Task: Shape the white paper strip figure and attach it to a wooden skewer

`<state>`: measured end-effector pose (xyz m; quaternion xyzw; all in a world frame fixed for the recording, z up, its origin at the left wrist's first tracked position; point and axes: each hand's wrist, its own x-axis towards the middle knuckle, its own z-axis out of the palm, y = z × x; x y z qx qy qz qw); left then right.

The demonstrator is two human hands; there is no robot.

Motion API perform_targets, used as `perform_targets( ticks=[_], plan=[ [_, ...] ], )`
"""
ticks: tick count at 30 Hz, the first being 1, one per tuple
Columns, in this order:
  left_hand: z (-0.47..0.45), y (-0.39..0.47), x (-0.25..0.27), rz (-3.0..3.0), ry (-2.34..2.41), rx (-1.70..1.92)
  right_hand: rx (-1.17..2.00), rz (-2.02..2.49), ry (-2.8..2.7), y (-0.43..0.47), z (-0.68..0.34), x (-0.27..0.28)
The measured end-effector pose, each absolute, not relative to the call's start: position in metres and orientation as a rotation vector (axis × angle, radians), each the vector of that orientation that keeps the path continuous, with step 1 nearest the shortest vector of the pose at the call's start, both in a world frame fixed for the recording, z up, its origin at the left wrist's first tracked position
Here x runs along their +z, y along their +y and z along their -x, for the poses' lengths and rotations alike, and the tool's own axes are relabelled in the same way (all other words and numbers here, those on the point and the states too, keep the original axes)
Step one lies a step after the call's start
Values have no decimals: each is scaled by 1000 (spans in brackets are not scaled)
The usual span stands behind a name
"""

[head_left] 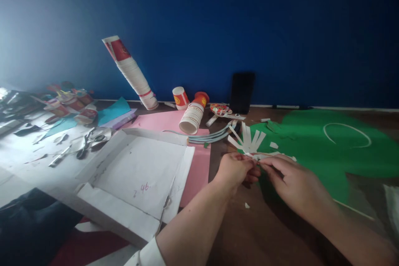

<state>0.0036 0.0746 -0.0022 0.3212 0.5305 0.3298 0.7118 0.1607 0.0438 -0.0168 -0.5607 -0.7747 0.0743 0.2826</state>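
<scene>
Between both hands is a paper cup cut into strips, its white strips fanned out away from me like petals. My left hand is closed around its near left side, fingers curled inward. From the right, my right hand pinches at the cut cup's near edge, thumb and forefinger together; the fingertips of the two hands almost meet. The cup's base is mostly hidden by my fingers. A small white paper scrap lies just beyond my right hand on green paper.
On the left lies an open white box, with scissors past it. Stacked paper cups lean against the blue wall; more cups lie nearby. A coiled grey cable and an upright dark phone stand behind my hands.
</scene>
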Motion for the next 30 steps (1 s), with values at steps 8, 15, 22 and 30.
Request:
perform_targets(
  ticks=[8,15,22,30],
  plan=[
    [-3,75,-2,-726,1225,739,101,1481,-2091,39,-158,-17],
    [-5,74,-4,-755,1251,751,161,1505,-2119,42,-160,-17],
    [-7,73,-2,-728,1294,726,209,1545,-2125,46,-158,-14],
    [-6,73,3,-651,1245,784,158,1577,-2134,47,-159,-19]
  ],
)
